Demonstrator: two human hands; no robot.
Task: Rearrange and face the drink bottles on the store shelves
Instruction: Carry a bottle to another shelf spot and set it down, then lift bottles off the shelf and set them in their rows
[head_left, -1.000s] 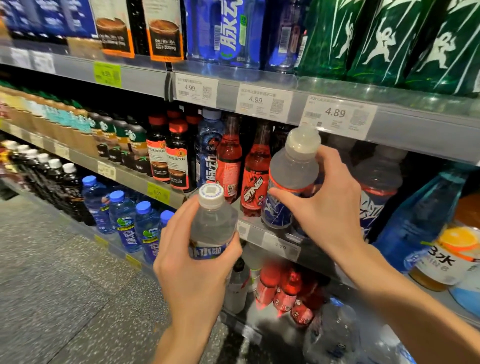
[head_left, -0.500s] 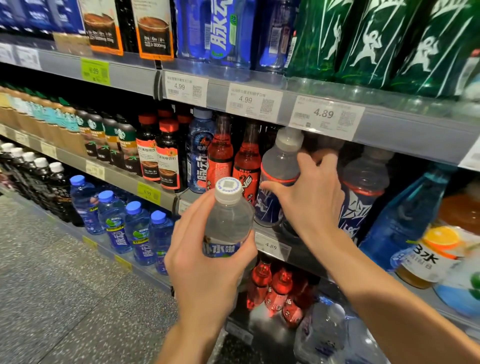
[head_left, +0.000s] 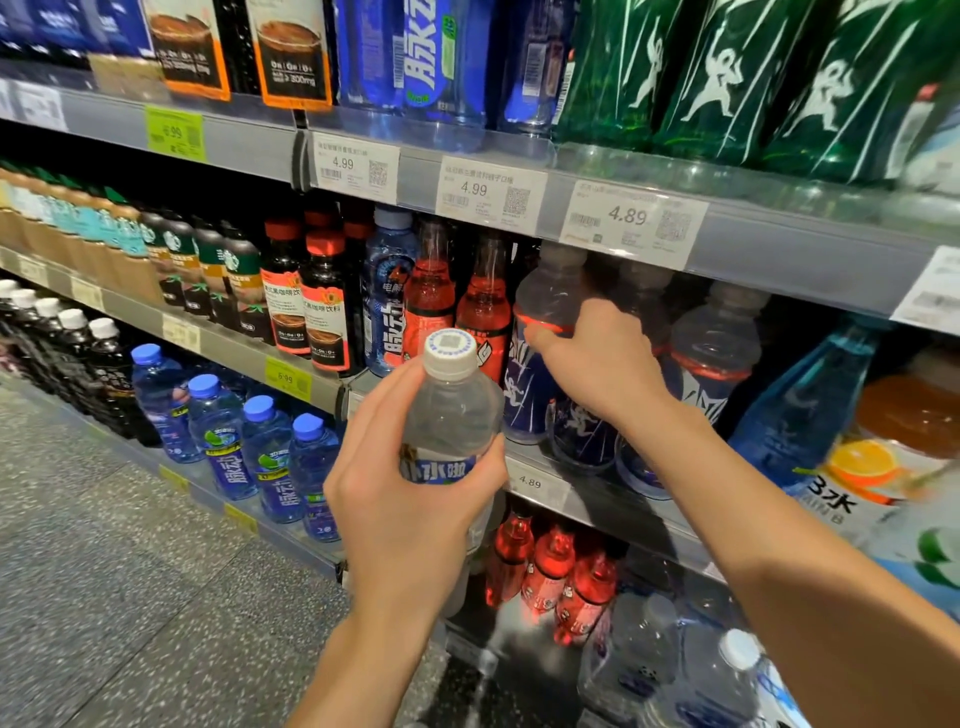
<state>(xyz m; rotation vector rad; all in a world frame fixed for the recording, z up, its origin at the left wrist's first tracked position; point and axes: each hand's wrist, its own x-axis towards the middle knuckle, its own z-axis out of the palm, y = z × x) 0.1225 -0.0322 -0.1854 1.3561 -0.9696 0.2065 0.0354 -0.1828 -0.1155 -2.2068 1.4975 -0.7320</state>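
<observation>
Bottle in left hand: I am gripping a clear bottle (head_left: 451, 415) round its label with my left hand (head_left: 405, 499), just before the 4.89 shelf tag (head_left: 530, 482).
Right hand: my right hand (head_left: 597, 358) is clasping a shelf bottle (head_left: 540, 332) above that tag.
Handling: I am judging both full, heavyish, smooth; the labelled middle suits best.

The right hand (head_left: 597, 364) now reaches deeper under the upper shelf's front edge, and the clear bottle with the dark blue label (head_left: 540, 332) it grips stands back in its row on the middle shelf (head_left: 587, 499), no longer out over the front edge. The left hand (head_left: 410, 499) holds its white-capped bottle (head_left: 452, 410) higher, nearer that edge.
</observation>
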